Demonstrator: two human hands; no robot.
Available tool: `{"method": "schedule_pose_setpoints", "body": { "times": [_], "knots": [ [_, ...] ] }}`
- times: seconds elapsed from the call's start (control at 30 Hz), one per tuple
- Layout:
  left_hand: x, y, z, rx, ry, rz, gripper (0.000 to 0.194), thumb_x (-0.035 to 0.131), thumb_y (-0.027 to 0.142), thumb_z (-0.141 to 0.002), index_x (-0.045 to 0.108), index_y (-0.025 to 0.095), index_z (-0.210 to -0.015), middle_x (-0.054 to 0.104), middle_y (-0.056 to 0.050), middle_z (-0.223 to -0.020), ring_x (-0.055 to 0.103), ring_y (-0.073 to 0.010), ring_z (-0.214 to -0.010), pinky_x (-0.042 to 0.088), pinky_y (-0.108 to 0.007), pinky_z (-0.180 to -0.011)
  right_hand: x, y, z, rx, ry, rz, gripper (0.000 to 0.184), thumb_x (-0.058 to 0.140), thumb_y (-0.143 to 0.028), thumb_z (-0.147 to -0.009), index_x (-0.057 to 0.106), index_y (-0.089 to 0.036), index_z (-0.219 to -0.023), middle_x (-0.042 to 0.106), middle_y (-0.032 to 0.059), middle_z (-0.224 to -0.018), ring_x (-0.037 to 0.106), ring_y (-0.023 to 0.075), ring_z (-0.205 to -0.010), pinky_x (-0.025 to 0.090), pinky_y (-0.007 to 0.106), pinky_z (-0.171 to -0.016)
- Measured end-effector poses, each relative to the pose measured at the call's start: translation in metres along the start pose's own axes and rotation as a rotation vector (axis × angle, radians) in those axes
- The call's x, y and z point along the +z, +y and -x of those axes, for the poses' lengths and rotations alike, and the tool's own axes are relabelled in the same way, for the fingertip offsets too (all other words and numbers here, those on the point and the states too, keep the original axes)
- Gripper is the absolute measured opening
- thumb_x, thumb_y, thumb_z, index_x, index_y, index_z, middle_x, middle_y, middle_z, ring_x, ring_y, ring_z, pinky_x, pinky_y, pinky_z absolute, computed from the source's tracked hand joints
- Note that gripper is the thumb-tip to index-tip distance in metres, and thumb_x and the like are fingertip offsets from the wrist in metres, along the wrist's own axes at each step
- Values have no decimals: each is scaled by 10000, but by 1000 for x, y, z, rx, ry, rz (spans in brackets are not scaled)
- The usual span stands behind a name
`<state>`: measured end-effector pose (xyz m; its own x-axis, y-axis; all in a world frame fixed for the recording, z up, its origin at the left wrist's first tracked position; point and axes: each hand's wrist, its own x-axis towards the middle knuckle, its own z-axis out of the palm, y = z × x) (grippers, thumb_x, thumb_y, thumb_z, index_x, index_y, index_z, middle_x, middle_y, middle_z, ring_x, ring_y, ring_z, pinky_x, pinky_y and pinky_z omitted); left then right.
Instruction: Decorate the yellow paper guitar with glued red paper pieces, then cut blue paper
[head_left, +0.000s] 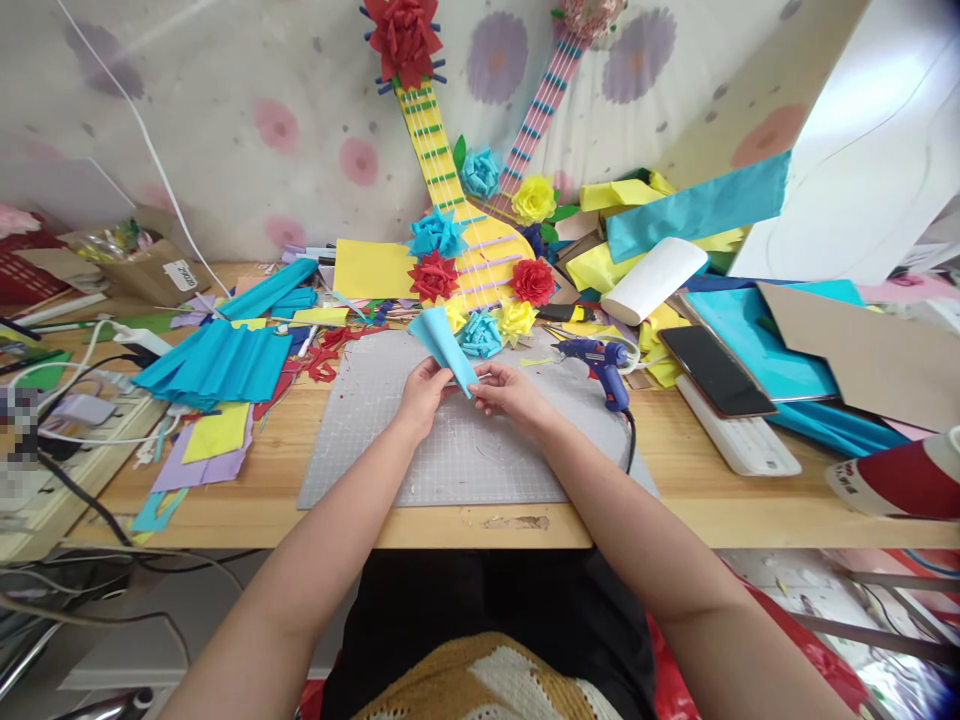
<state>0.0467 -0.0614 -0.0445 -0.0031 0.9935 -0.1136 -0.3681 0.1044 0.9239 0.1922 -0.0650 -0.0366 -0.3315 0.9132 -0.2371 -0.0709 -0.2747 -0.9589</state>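
A light blue strip of paper (442, 345), folded along its length, is held above the grey cutting mat (360, 450). My left hand (425, 395) pinches it near its lower left side. The fingers of my right hand (510, 392) close on its lower right end. Just behind the paper stands a yellow paper guitar (487, 250) with red, blue and yellow paper flowers on its body. A blue paper flower (480, 335) lies at its base, close to the strip's right edge.
On the mat's right side rests a blue glue gun (596, 360) with its black cord. Further right are a phone (716, 370), a white box (739, 425) and a red-and-white cup (900, 475). Blue crepe paper (217, 360) and scraps lie at left, near cables and a power strip.
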Motion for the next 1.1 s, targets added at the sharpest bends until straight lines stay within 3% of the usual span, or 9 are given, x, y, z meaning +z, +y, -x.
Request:
{"method": "schedule_pose_setpoints", "body": {
  "times": [0.23, 0.57, 0.8, 0.93, 1.1],
  "knots": [
    [2, 1, 2, -37, -75, -24, 254, 757, 254, -492, 639, 160, -695, 680, -11, -732, 626, -183, -769, 480, -308, -728, -1, 6, -5, -196, -18, 164, 340, 721, -361, -569, 528, -185, -788, 562, -50, -600, 521, 82, -513, 399, 202, -456],
    [0, -4, -1, 29, -49, -70, 213, 744, 285, -536, 648, 169, -686, 665, 0, -692, 592, -155, -706, 435, -264, -655, -1, 16, -10, -415, 167, 446, 169, 603, -304, -669, 570, -190, -790, 631, 9, -791, 583, 147, -762, 451, 284, -669],
    [-3, -10, -3, 150, -59, -155, 198, 706, 241, -594, 668, 169, -775, 677, -5, -753, 568, -131, -661, 417, -236, -611, 4, 10, -6, -423, 284, 399, 197, 639, -337, -616, 542, -196, -712, 606, 6, -785, 547, 133, -701, 445, 288, -658],
    [-4, -14, -5, 237, -31, -200, 158, 678, 199, -614, 642, 173, -765, 653, 7, -719, 554, -119, -657, 413, -221, -630, 0, 7, -8, -324, 170, 185, 277, 708, -348, -542, 513, -186, -653, 560, -25, -671, 524, 111, -646, 438, 277, -662],
    [-4, -14, -4, 199, 13, -222, 133, 662, 209, -617, 615, 171, -735, 629, 5, -680, 555, -126, -637, 421, -233, -618, -8, 5, -7, -141, -3, -84, 340, 755, -302, -504, 552, -174, -745, 598, -25, -708, 564, 106, -658, 462, 299, -724]
  ]
}}
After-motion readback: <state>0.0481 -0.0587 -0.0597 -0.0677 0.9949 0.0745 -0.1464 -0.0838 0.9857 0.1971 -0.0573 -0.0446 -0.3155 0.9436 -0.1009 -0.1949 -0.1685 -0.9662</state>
